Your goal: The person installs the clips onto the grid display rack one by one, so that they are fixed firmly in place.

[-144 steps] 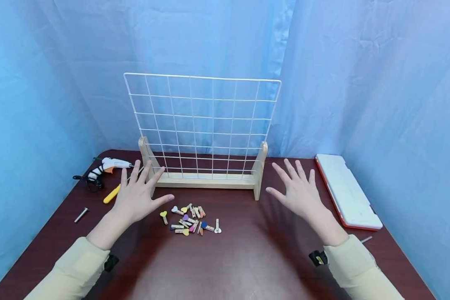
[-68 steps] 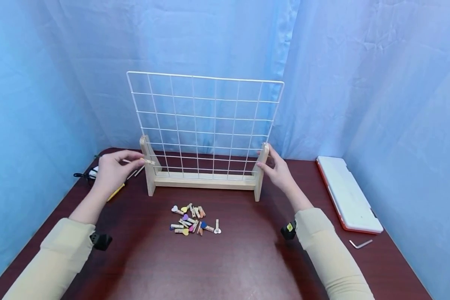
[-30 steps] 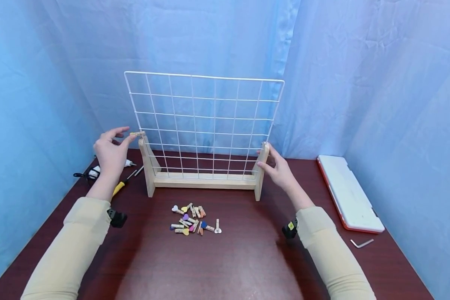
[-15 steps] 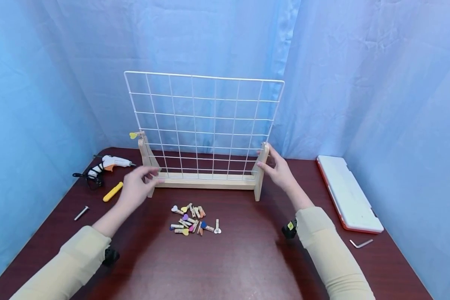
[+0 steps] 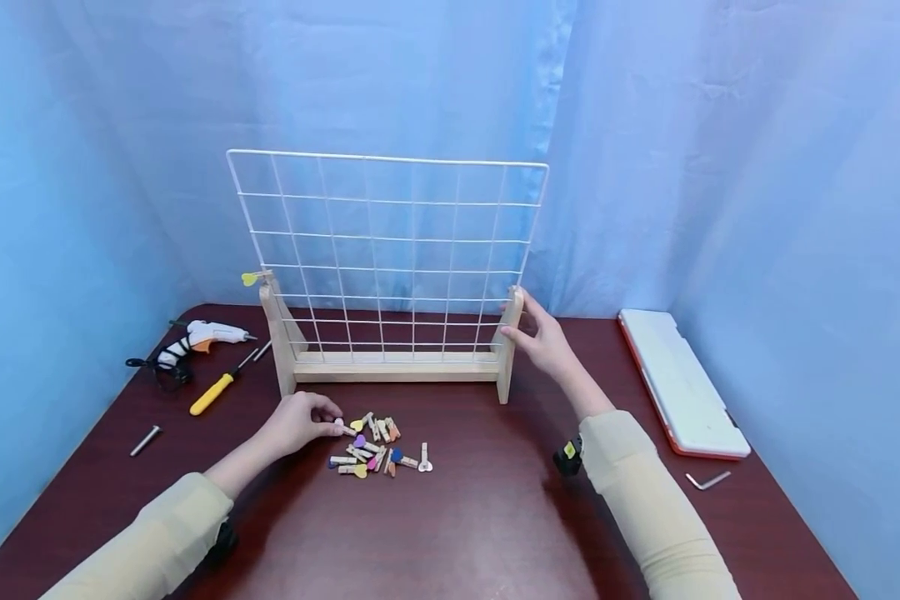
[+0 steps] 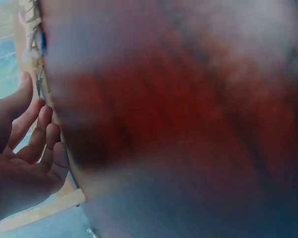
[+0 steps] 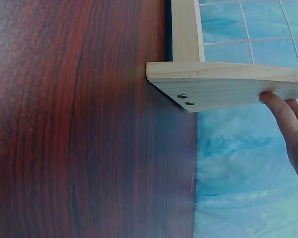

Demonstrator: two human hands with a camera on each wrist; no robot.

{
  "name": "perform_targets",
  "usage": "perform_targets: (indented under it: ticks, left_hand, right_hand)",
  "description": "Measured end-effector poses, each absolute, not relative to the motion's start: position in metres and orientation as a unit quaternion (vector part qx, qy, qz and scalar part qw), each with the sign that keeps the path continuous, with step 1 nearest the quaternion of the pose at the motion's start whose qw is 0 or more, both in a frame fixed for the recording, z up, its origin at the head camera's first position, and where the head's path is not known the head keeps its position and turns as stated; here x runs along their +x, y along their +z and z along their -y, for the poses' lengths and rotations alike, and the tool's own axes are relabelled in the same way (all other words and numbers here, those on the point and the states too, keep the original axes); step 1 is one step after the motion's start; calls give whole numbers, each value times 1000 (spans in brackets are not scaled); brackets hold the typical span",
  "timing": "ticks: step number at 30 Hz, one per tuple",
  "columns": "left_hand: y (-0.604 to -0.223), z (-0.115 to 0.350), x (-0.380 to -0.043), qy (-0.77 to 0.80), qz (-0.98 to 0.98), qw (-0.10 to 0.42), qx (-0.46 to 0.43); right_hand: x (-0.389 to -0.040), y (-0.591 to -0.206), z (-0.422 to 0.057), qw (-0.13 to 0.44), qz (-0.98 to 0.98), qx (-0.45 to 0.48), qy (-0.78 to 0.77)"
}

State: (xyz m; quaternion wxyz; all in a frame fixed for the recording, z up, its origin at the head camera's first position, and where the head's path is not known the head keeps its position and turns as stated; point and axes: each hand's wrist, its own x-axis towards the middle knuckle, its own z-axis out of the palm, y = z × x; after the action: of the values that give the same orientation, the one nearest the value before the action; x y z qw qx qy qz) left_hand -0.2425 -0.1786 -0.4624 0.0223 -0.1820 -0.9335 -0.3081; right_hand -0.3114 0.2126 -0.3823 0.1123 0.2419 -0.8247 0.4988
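Note:
My left hand (image 5: 300, 423) is low over the table, thumb and fingertips pinching a white-heart clothespin (image 5: 347, 430) at the left of a loose pile. In the left wrist view, a blurred clothespin (image 6: 39, 79) shows between thumb and index finger. A yellow-heart clothespin (image 5: 251, 278) is clipped to the left edge of the white wire grid (image 5: 412, 242), just above the wooden stand (image 5: 397, 371). My right hand (image 5: 546, 342) holds the stand's right upright (image 5: 507, 354); a fingertip presses its outer face (image 7: 223, 91) in the right wrist view.
Several more heart clothespins (image 5: 362, 471) lie in the pile. To the left are a glue gun (image 5: 217, 332), a yellow-handled screwdriver (image 5: 212, 395) and a bolt (image 5: 146, 440). A white case (image 5: 682, 383) and a hex key (image 5: 708, 481) lie on the right.
My left hand picked up the yellow-heart clothespin, clipped it to the grid's left edge, let go, and came down to the pile. My right hand went to the upright and has stayed there.

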Motion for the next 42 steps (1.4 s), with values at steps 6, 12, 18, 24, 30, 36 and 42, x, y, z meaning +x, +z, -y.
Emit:
perform_targets:
  ticks: [6, 12, 18, 24, 30, 36, 42]
  left_hand:
    - [-464, 179, -241, -305, 931, 2, -201]
    - [-460, 181, -244, -296, 933, 0, -204]
    - [-448, 186, -246, -309, 932, 34, -188]
    - [-409, 196, -249, -323, 923, 135, -158]
    - [-362, 215, -253, -351, 892, 272, -90]
    - [-329, 234, -262, -403, 836, 371, -25]
    - [-306, 244, -272, -438, 802, 405, 13]
  right_hand:
    - [-326, -398, -217, 121, 825, 245, 494]
    - [-330, -404, -222, 128, 825, 246, 492]
    - [-316, -389, -215, 115, 820, 241, 506]
    - [-309, -381, -212, 108, 818, 238, 513]
    - [-309, -381, -213, 110, 817, 242, 513]
    - [-309, -380, -213, 109, 819, 242, 509]
    - [-309, -379, -214, 106, 821, 237, 508]
